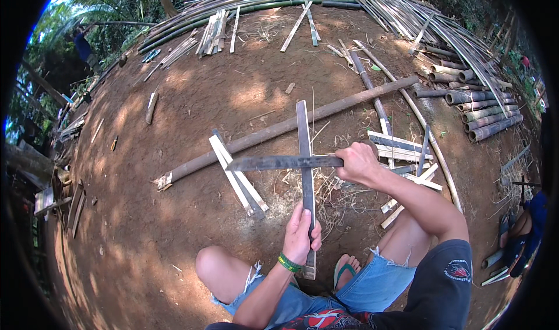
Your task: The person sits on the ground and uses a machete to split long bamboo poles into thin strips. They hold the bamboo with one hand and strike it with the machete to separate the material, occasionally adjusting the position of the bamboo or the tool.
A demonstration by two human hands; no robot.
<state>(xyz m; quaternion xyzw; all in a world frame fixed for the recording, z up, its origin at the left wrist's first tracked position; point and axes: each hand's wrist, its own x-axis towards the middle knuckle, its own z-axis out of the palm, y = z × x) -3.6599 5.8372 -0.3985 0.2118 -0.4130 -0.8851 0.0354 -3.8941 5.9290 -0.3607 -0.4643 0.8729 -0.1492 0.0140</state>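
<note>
My left hand (301, 235) is wrapped around the lower part of a dark bamboo strip (303, 133), which points away from me with its far end over the long pole. In my right hand (359, 162) is the handle of a machete (268, 163). Its long dark blade reaches left and crosses the bamboo strip about midway; whether it cuts into the strip cannot be made out. A round bamboo pole (256, 136) lies on the ground beyond, running from near left to far right. Split strips (236, 175) lean on it left of the blade.
More split strips (402, 149) and pale fibre shavings (335, 202) lie near my right knee. Cut bamboo tubes (480, 106) are stacked at the right, long bamboo poles (244, 12) along the back. A person (527, 228) sits at the right edge; another person (84, 47) stands far left.
</note>
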